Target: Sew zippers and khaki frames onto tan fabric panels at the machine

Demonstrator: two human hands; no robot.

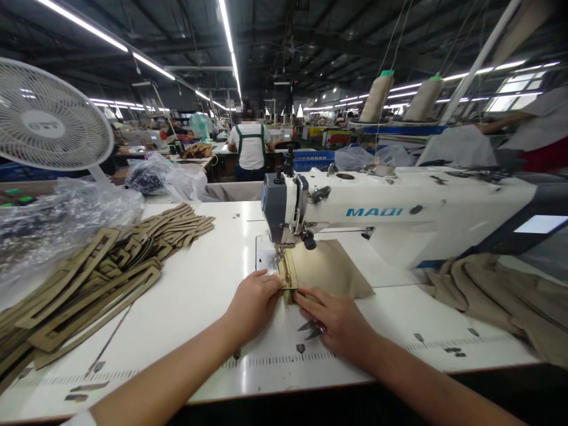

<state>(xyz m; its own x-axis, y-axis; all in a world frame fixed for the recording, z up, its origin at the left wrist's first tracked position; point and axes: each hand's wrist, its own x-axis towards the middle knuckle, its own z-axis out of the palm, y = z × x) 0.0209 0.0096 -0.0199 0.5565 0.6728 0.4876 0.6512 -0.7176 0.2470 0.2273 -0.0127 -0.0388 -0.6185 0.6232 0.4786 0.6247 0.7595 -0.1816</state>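
Under the needle of a white sewing machine [341, 204] lies a tan fabric panel [331, 269]. Along its left edge runs a narrow olive strip [290, 283] with what looks like a zipper down its middle. My left hand [255, 299] presses its closed fingers on the strip's left side near the front end. On the other side, my right hand [339, 322] has its fingertips at the strip's lower right corner. Small thread snips [314, 327] are tucked in that right hand, blades pointing left. My fingers hide part of the strip's near end.
Slotted olive frame-shaped pieces [133, 260] are heaped on the left of the white table [186, 331]. Folded brown fabric [479, 290] lies at right. A fan [48, 118], plastic bags [75, 213] and thread cones [377, 97] stand around. Another person [251, 145] works farther back.
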